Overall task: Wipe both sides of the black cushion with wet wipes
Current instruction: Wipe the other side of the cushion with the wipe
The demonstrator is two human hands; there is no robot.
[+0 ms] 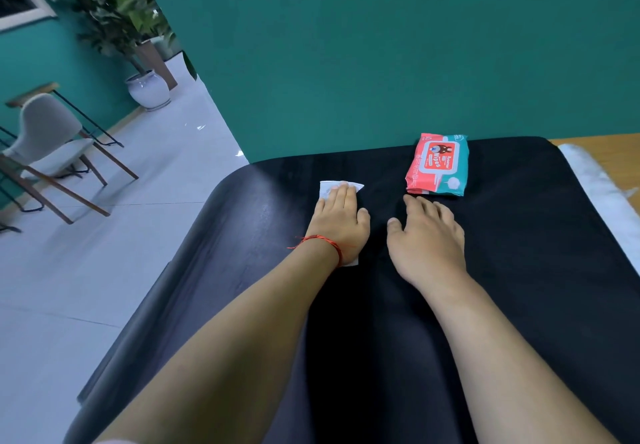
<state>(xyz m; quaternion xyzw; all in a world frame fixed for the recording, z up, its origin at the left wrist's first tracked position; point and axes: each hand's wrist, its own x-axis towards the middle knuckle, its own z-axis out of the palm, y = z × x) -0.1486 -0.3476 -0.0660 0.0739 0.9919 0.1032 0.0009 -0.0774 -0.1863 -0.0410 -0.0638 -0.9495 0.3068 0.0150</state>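
Note:
The black cushion (519, 235) lies flat and fills most of the view. My left hand (341, 221), with a red string at the wrist, presses a white wet wipe (327, 189) flat on the cushion with straight fingers; the wipe shows beyond the fingertips and at the wrist. My right hand (427, 232) rests flat on the cushion just to the right, fingers spread and holding nothing. A red and teal pack of wet wipes (438, 166) lies on the cushion beyond my right hand, near the far edge.
A teal wall (381, 45) stands right behind the cushion. A wooden surface (602, 143) and a white cloth (595, 180) show at the right edge. To the left are a tiled floor, a grey chair (48, 135) and a potted plant (149, 88).

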